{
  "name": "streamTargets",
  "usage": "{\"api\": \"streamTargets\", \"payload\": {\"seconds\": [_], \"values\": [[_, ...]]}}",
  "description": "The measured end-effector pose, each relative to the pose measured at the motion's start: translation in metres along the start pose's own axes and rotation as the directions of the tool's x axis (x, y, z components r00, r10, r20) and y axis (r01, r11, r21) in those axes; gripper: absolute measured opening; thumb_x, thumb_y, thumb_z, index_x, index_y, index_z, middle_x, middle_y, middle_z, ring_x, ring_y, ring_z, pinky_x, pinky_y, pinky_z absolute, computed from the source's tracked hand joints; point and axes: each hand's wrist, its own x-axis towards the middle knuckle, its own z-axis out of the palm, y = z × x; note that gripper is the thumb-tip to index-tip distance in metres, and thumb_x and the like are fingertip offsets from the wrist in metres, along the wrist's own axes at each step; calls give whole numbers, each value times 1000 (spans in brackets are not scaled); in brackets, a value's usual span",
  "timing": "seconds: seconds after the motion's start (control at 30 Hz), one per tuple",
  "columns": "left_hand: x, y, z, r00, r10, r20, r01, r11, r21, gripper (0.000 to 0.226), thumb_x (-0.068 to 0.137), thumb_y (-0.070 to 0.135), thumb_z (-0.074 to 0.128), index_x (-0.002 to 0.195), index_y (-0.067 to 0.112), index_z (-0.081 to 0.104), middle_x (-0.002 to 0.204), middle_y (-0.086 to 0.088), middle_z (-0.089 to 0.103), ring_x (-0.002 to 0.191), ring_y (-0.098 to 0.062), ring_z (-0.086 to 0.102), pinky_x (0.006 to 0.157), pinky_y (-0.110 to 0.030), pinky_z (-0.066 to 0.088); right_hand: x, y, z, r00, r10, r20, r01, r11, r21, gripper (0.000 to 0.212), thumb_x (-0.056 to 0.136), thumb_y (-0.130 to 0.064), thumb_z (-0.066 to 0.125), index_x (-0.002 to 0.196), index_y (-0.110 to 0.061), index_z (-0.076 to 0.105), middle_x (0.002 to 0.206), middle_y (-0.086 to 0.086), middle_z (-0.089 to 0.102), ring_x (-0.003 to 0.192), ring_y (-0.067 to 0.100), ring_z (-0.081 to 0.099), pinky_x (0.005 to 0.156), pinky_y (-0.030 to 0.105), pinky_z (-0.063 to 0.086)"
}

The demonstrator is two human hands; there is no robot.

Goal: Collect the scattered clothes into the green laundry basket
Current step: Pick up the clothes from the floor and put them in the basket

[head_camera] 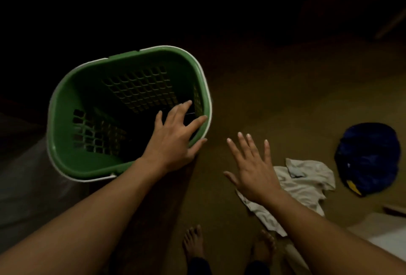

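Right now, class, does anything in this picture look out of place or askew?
Yes. A white garment and a dark blue garment with a yellow patch lie crumpled on the floor, to the right of the green laundry basket instead of inside it.

Supporting surface: a dim brown floor. Lying directly on it are a crumpled pale garment and, near it on the right, a bunched blue garment with a yellow patch. Bare feet stand at the near edge. The green laundry basket is at left — its contact with the floor is hidden.
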Motion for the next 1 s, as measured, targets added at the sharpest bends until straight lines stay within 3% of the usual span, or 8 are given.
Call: {"api": "streamTargets", "payload": {"seconds": [0.2, 0.5, 0.8, 1.0], "values": [[58, 115, 27, 976, 216, -2, -216, 975, 45, 68, 93, 63, 42, 154, 37, 30, 168, -15, 6, 155, -33, 7, 115, -73, 13, -42, 128, 12, 968, 208, 137, -214, 976, 29, 84, 96, -71, 28, 159, -30, -9, 169, 7, -1, 155, 25, -10, 121, 56, -11], [95, 257, 102, 920, 287, 266, -293, 956, -18, 74, 91, 65, 42, 156, 43, 17, 169, -11, -5, 156, -30, 1, 119, -69, 7, -113, 281, 50, 878, 419, 231, -463, 866, 189, 85, 95, -68, 40, 160, -26, 6, 168, 6, 12, 155, 25, 4, 123, 49, 0], [113, 312, 183, 828, 291, 479, -307, 951, -47, 85, 89, 63, 59, 156, 46, 10, 168, -6, -13, 155, -31, 3, 121, -62, 18, -154, 379, 102, 796, 530, 294, -600, 758, 257, 87, 88, -64, 60, 158, -35, 15, 162, 7, 28, 149, 28, 23, 121, 47, 18], [127, 316, 283, 708, 301, 639, -352, 935, -51, 92, 88, 55, 67, 156, 47, 6, 168, -3, -11, 154, -32, 5, 120, -63, 19, -129, 419, 169, 759, 561, 332, -645, 718, 262, 92, 84, -62, 66, 157, -38, 16, 158, 8, 34, 145, 30, 30, 118, 49, 26]]}}
